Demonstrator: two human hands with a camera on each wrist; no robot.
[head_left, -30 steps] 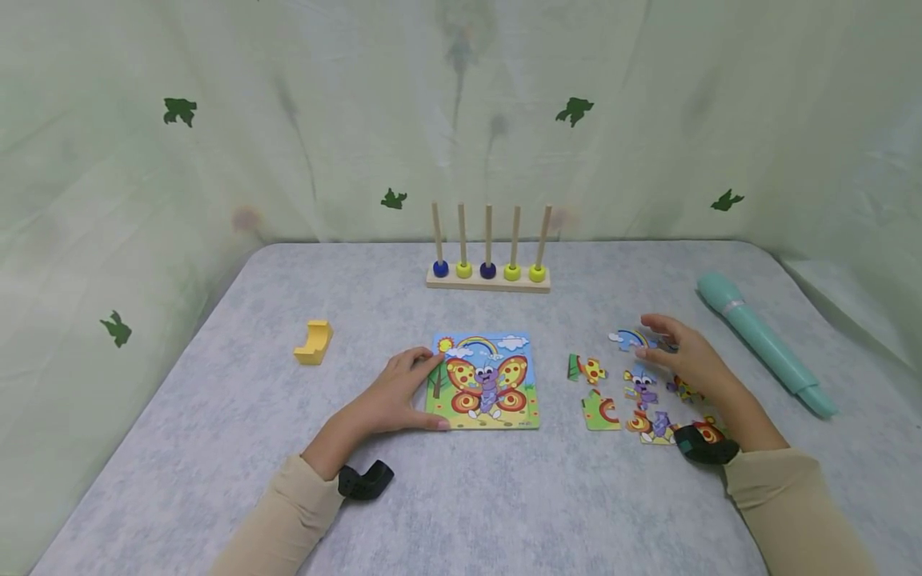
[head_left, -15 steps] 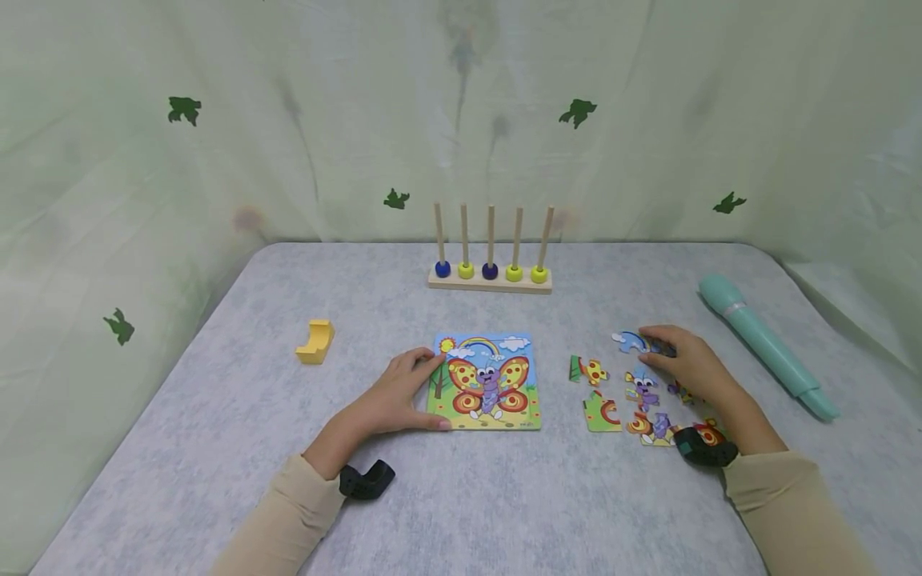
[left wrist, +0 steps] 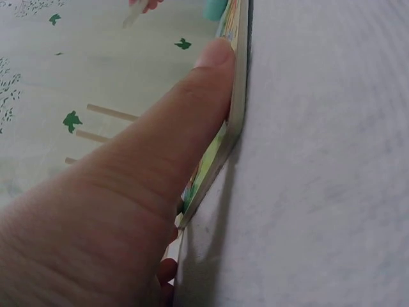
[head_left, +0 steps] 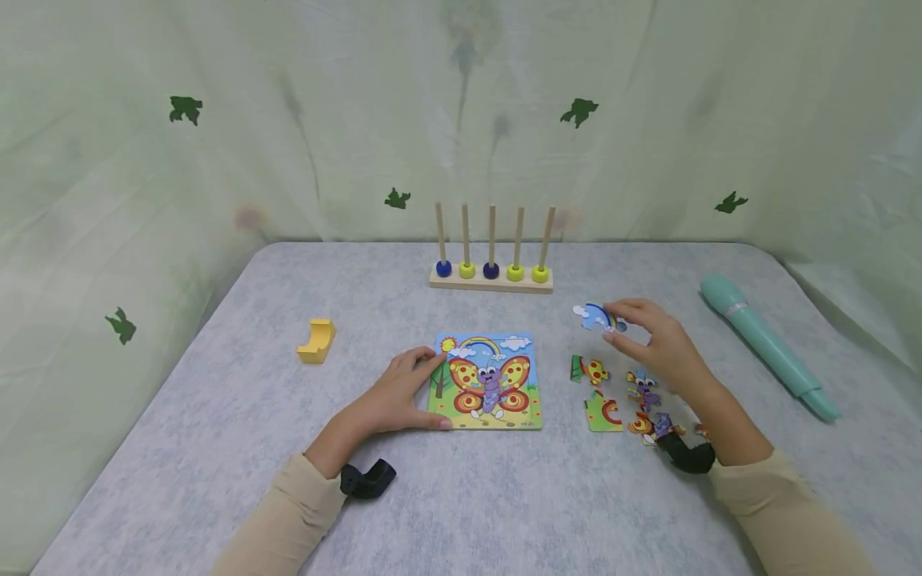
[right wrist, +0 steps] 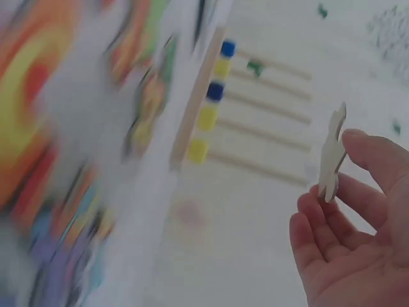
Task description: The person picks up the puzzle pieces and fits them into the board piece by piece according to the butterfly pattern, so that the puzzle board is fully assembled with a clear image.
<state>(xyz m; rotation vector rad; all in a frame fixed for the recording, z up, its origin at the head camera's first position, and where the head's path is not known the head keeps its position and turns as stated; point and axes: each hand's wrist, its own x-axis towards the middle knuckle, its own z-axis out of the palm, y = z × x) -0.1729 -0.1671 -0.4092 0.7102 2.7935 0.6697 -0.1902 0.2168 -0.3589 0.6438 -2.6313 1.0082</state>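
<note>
Curved yellow block [head_left: 315,342] sits far left on the desk [head_left: 504,504], then there's the left hand [head_left: 392,396], thumb and fingers spread, touching the left side of a flat butterfly board [head_left: 492,382]. Behind that board is a five-peg rack [head_left: 491,280] with blue and yellow beads. Next come loose puzzle pieces [head_left: 603,414], then a rainbow piece [head_left: 596,317] up off the desk, pinched by the right hand [head_left: 659,344]. Teal wand-looking thing [head_left: 767,344] lies far right.
</note>
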